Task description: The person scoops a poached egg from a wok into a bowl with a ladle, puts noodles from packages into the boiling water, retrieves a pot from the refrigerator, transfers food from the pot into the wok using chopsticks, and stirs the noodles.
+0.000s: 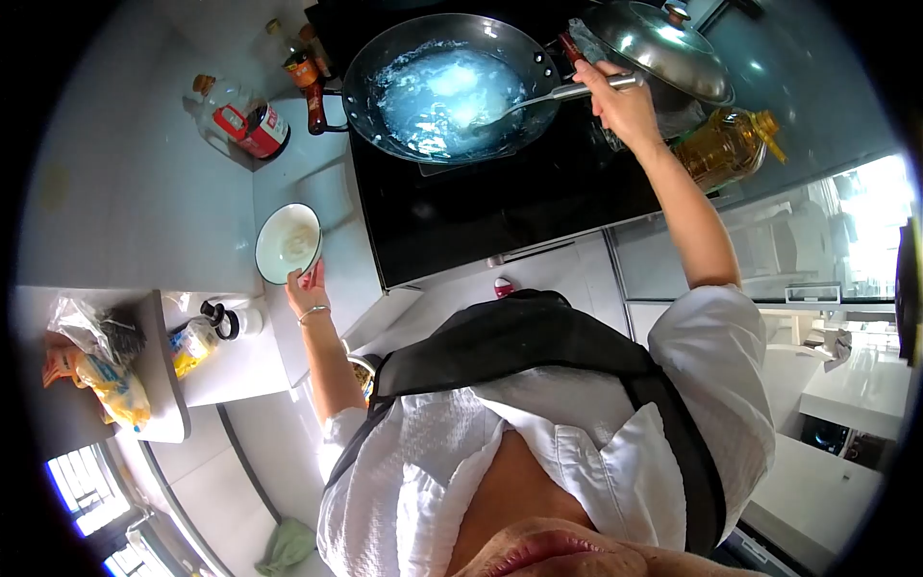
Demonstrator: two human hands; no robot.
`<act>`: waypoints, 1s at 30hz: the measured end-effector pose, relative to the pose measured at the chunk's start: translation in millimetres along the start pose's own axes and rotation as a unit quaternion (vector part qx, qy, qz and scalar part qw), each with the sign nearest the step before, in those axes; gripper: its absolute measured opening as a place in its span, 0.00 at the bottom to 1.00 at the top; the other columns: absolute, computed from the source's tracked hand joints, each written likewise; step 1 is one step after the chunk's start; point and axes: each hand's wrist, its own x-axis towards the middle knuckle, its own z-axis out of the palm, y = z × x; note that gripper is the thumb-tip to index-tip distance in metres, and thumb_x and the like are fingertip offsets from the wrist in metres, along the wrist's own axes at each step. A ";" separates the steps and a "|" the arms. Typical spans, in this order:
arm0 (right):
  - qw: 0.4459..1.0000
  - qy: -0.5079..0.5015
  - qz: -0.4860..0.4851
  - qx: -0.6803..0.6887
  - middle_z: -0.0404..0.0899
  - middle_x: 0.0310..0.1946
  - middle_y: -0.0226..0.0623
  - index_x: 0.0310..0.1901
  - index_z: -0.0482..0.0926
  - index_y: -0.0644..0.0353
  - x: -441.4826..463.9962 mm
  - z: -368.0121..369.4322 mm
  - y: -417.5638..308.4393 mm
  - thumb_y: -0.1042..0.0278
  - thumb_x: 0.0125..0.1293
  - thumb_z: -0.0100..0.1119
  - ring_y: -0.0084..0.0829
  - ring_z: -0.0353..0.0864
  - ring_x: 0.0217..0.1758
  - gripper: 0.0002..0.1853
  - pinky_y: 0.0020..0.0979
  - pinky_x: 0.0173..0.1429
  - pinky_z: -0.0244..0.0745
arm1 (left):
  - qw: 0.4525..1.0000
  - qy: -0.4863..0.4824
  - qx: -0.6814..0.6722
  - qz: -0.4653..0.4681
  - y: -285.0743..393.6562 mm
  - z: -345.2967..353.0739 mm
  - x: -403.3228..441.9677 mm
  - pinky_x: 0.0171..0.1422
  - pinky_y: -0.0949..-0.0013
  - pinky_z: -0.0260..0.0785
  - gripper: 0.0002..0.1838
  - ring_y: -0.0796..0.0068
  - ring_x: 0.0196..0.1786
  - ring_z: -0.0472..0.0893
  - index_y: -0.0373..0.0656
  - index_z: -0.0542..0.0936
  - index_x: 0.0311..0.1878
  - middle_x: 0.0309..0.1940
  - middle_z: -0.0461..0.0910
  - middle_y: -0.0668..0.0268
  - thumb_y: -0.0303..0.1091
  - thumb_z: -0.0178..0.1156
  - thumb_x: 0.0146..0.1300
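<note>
Utensil (pixel 558 94): we have it slanting over the right rim of the wok (pixel 362 108), its lower end in the bubbling, pale liquid (pixel 454 91).
Long axis: from our right hand (pixel 620 104), the shaft runs leftward, down and slightly back towards our body; a short piece of the handle shows beyond the grip, on the right.
Right grip: our fingers are closed around the metal handle, just outside the wok's right side, with no gap that we can see.
Left grip: our left hand (pixel 304 292) pinches the near edge of the white bowl (pixel 273 237), thumb and fingers drawn in on it; we cannot make out every finger underneath.
Bowl: we see its mouth turned up towards us, with something pale inside, too indistinct to name; whether its base touches the counter (pixel 332 226) we cannot tell.
Bowl and wok: the bowl sits apart from the wok, to its left and nearer our body; our left hand is the closer one to it, while our right is across the wok, at the utensil.
Around the wok: it is on the black cooktop (pixel 481 207), with the domed lid (pixel 654 43) and oil bottle (pixel 719 149) to our right.
</note>
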 end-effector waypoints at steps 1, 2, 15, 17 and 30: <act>1.000 0.008 0.004 0.014 0.65 0.10 0.25 0.34 0.81 0.59 -1.2 7.1 3.3 0.48 0.62 0.53 0.14 0.62 0.10 0.20 0.18 0.16 0.55 | 1.000 0.005 0.004 0.003 1.4 -0.2 2.0 0.48 0.54 0.77 0.18 0.56 0.39 0.76 0.34 0.68 0.44 0.37 0.71 0.54 0.24 0.57 0.46; 0.999 0.017 0.009 0.027 0.65 0.10 0.25 0.34 0.81 0.59 -2.4 14.0 5.9 0.48 0.62 0.53 0.15 0.62 0.10 0.20 0.18 0.16 0.55 | 1.000 0.004 0.004 0.002 2.7 -2.2 5.9 0.48 0.54 0.77 0.18 0.56 0.39 0.76 0.34 0.68 0.44 0.37 0.71 0.54 0.24 0.57 0.46; 0.989 0.109 -0.064 0.080 0.75 0.21 0.29 0.30 0.77 0.62 -7.2 59.7 17.1 0.53 0.62 0.57 0.18 0.73 0.18 0.17 0.18 0.17 0.64 | 0.999 -0.029 0.015 -0.010 11.1 -1.0 10.0 0.50 0.57 0.76 0.20 0.55 0.41 0.77 0.28 0.69 0.47 0.39 0.74 0.52 0.24 0.55 0.48; 0.985 0.107 -0.057 0.125 0.75 0.23 0.30 0.27 0.75 0.63 -6.7 63.0 8.3 0.55 0.61 0.58 0.18 0.74 0.21 0.17 0.20 0.21 0.69 | 0.999 -0.039 0.015 -0.016 10.8 -0.3 8.6 0.50 0.57 0.76 0.20 0.55 0.41 0.77 0.28 0.69 0.47 0.39 0.74 0.52 0.24 0.55 0.48; 0.984 -0.002 -0.062 0.166 0.80 0.29 0.32 0.35 0.79 0.62 15.1 56.8 5.0 0.54 0.63 0.55 0.20 0.77 0.24 0.16 0.20 0.25 0.73 | 0.998 -0.008 -0.009 -0.055 6.0 -4.6 -11.6 0.48 0.56 0.74 0.23 0.52 0.43 0.77 0.30 0.67 0.49 0.39 0.72 0.52 0.31 0.58 0.50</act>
